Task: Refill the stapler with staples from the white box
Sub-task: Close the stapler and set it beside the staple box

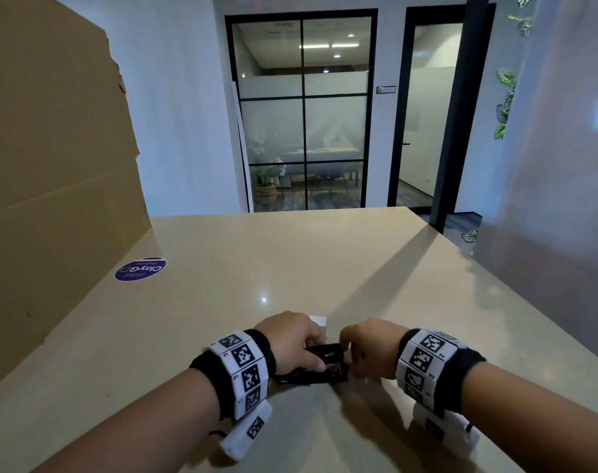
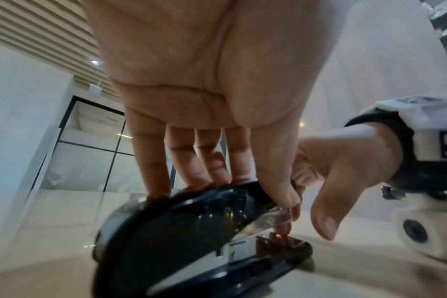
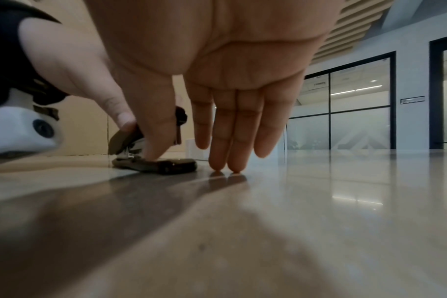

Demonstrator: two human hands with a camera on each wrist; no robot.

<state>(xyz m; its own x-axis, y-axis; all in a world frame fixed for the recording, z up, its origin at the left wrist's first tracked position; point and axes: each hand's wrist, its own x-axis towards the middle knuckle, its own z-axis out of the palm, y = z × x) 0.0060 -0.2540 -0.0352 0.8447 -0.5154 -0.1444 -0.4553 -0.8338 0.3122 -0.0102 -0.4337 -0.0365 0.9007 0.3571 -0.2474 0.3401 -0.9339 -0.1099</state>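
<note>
Glossy beige table (image 1: 290, 261), black stapler (image 1: 325, 365) lying on it, white box (image 1: 318, 323) just behind, purple round sticker (image 1: 140, 269) far left

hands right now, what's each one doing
Left hand: grips the stapler top.
Right hand: holds nothing, fingertips on the table, thumb at the stapler.

Left hand (image 1: 292, 339) fingers curled, gripping; right hand (image 1: 367, 351) fingers extended down.

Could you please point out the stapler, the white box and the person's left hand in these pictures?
stapler (image 2: 166, 231): left wrist view, on its black top cover.
white box (image 1: 319, 321): head view, on its visible corner behind the hands.
left hand (image 1: 290, 339): head view, on the hand's back.
</note>
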